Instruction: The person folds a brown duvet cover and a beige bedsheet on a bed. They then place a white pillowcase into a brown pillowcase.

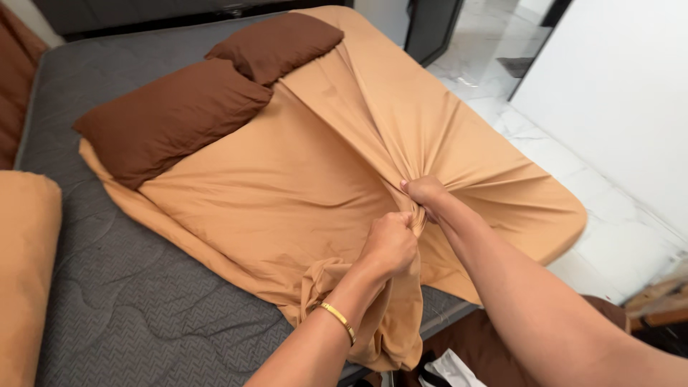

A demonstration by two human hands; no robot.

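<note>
A tan bed sheet (287, 179) lies spread over a grey quilted mattress (129, 287). My left hand (390, 244), with a gold bangle on the wrist, is closed on a bunched fold of the sheet near the bed's front edge. My right hand (424, 192) pinches the same gathered fabric just beyond it, the two hands touching. Creases fan out from the grip toward the far corner. Part of the sheet hangs off the near edge below my left wrist.
Two dark brown pillows (172, 115) (276, 43) rest on the sheet at the head of the bed. A tan cushion (25, 272) sits at the left edge. White marble floor (609, 229) and a white wall lie to the right. Brown fabric and a white item are at the bottom.
</note>
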